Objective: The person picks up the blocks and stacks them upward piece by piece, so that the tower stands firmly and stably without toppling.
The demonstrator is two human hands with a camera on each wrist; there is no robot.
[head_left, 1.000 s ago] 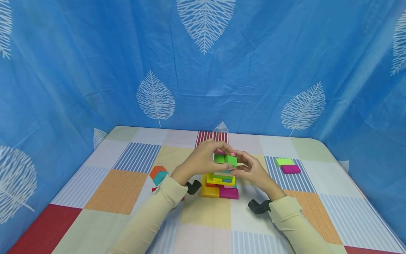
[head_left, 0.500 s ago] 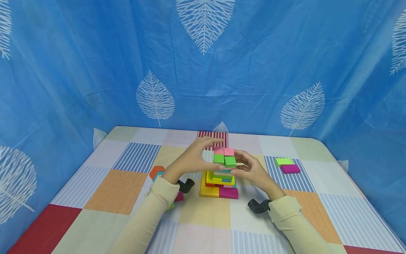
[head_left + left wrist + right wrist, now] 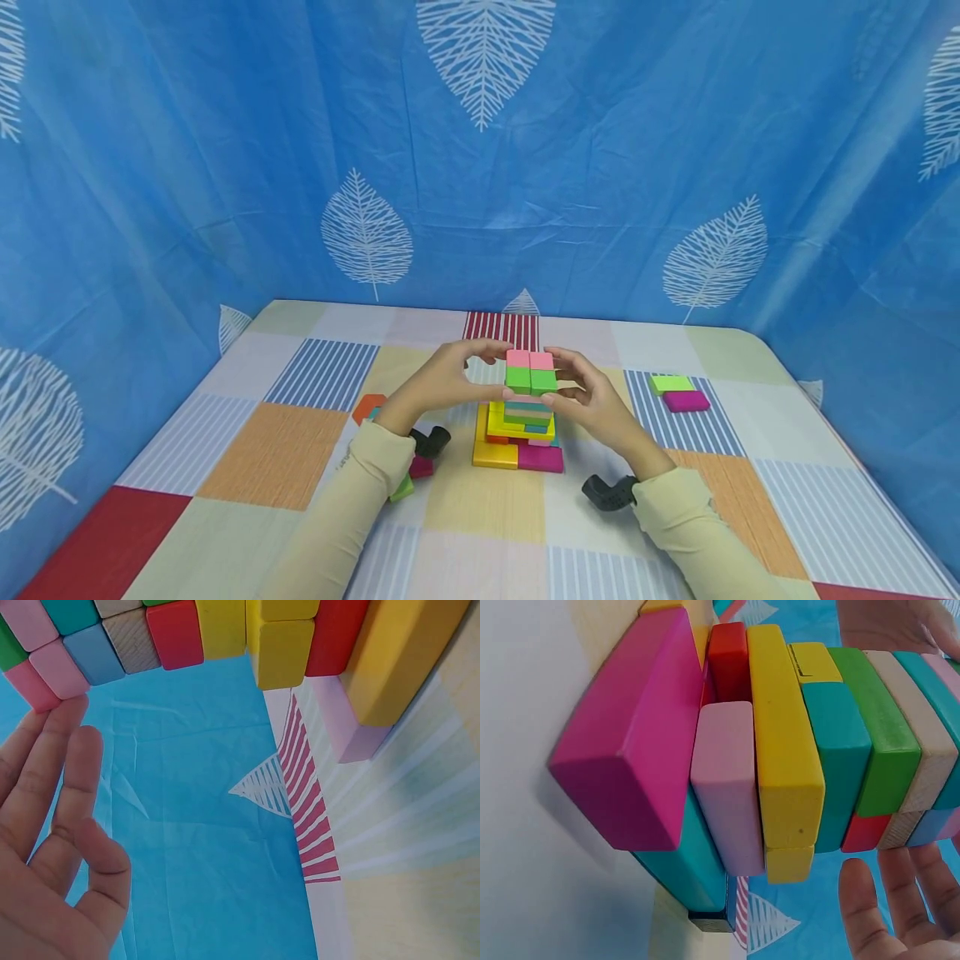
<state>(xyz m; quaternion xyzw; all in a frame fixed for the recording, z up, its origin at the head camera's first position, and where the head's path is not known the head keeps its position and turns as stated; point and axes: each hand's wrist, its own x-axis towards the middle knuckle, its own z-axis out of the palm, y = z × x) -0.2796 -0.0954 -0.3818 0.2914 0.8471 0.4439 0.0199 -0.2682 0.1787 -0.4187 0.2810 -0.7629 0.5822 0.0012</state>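
A tower of colored blocks stands mid-table in the head view, its base showing a yellow block [image 3: 495,455] and a magenta block [image 3: 540,459]. Two pink blocks [image 3: 542,361] and two green blocks [image 3: 543,382] make up its top. My left hand [image 3: 435,383] is at the top's left side, thumb in front and fingers behind. In the left wrist view its fingertips touch a pink block [image 3: 31,684]. On the opposite side, my right hand [image 3: 596,408] touches the upper tower with its fingertips, fingers only slightly bent. Neither hand lifts anything.
To the right lie a lime block [image 3: 671,384] and a magenta block [image 3: 686,401]. Several loose blocks, among them an orange one [image 3: 368,407] and a lime one [image 3: 402,489], lie left of the tower, partly behind my left arm. A blue curtain [image 3: 600,150] hangs behind the table.
My left hand has let go of the top blocks and moved slightly left, then back against the side. The front-right green block now lies level with its neighbor. My right hand barely moved.
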